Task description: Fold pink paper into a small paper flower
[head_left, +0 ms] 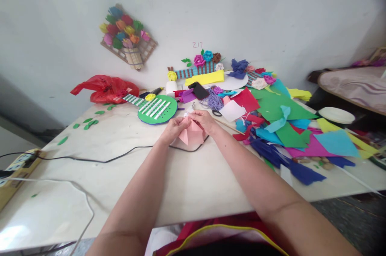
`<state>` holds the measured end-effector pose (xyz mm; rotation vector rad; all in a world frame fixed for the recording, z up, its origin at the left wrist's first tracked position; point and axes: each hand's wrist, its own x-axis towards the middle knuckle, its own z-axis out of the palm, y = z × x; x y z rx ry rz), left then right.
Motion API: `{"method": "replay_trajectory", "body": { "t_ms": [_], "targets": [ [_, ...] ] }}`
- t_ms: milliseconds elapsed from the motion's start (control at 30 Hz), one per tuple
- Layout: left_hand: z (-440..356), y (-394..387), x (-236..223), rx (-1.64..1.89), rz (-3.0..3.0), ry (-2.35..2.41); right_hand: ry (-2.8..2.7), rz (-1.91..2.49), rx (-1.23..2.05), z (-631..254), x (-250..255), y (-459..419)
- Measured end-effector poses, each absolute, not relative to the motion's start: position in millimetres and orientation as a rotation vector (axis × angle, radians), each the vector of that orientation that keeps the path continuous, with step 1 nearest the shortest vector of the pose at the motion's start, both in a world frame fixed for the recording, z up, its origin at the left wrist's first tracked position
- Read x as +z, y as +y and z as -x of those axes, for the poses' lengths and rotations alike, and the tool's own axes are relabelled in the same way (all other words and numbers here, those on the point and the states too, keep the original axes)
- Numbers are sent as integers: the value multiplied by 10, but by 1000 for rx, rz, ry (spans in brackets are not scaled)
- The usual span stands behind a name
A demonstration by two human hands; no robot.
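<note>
A folded piece of pink paper (193,132) is held between both hands above the middle of the table. My left hand (175,128) is closed on its left upper edge, the thumb and fingers pinching it. From the other side my right hand (202,120) pinches the paper's top, close to the left fingertips. Something small and whitish shows just beyond the fingertips, too small to make out. A black cable (189,150) runs along the table beneath the paper. Just right of the hands lie black-handled scissors (216,113) and a thin stick (230,126).
Coloured paper sheets (280,103) and scraps cover the table's right side. At the back left sit a green guitar-shaped craft (158,110) and a red plastic bag (105,89). A phone (199,90) lies beside purple yarn (213,101). A power strip (22,165) rests at the left edge.
</note>
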<state>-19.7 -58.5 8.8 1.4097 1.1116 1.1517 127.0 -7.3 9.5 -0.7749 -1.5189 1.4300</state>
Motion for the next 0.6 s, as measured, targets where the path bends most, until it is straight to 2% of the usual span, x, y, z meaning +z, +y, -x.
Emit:
{"method": "replay_trajectory", "body": {
  "t_ms": [400,600],
  "targets": [
    [179,-577,50,1178,-1464,1130,-1735,940,1004,-1242,118,-93],
    [186,-547,33,1246,-1411,1169,-1736,921,1100,-1261,111,-86]
  ]
}}
